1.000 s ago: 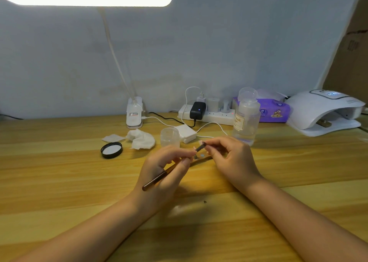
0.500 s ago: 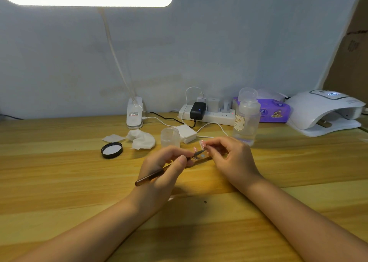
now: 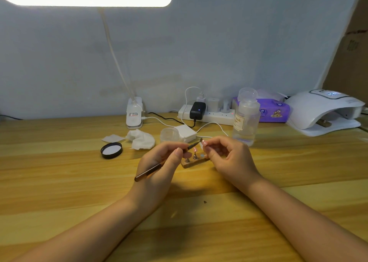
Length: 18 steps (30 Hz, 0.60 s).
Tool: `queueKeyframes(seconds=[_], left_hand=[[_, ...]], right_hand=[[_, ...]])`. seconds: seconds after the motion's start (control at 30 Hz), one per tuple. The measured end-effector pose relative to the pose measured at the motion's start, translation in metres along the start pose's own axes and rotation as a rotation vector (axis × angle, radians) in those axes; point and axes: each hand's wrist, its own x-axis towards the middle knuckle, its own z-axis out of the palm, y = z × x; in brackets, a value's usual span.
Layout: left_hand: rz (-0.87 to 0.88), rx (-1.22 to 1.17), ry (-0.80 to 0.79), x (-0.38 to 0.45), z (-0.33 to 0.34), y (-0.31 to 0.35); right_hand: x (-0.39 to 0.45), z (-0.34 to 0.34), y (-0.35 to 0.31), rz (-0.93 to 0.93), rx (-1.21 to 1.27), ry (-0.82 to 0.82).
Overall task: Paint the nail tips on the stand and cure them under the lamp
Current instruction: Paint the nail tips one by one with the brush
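Working at mid-table: wooden stand (image 3: 196, 161) lies between both hands. Left hand (image 3: 159, 168) pinches brush (image 3: 159, 167), bristles at the nail tip (image 3: 203, 142) pinched by right hand (image 3: 229, 158). Tip judged light, thin, slippery when wet; hold by its edges or post.

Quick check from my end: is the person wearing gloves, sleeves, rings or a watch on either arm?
No. The left hand and the right hand are bare, without gloves, and no ring shows. Both forearms are uncovered to the frame's edge: no sleeve, watch, bracelet or strap in view. The fingernails look short and plain.
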Motion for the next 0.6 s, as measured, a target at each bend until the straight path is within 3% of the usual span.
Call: queueKeyframes(seconds=[0.17,0.6], left_hand=[[0.006,-0.033,-0.034,-0.0011,-0.0013,0.0001],[0.002,-0.009,0.061,0.0007,0.0012,0.0013]], right_hand=[[0.0,-0.0003,-0.0013,0.021,0.025,0.006],[-0.0009,0.0015,-0.0011,0.015,0.058,-0.004]])
